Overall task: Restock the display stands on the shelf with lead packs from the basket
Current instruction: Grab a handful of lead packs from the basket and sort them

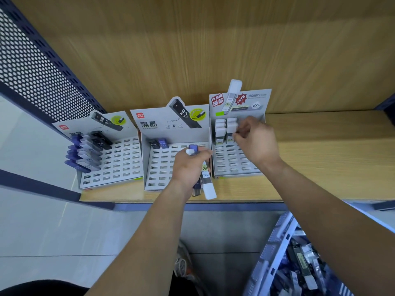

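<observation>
- Left hand [189, 165]: I logged it clenched round a bundle of lead packs [207, 184] over the middle stand [158, 167]. A slack grip could have spilled them onto the shelf [320, 167].
- Right hand [254, 139]: fingers were curled at the right stand [230, 163] slots; I could not tell whether they pinched a pack. A skewed push might have toppled the seated white-capped packs [221, 129] just beside.
- Basket [275, 242]: sat lower right, holding more packs.

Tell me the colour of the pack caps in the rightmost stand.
The caps in the rightmost stand are white; the head view shows it.
</observation>
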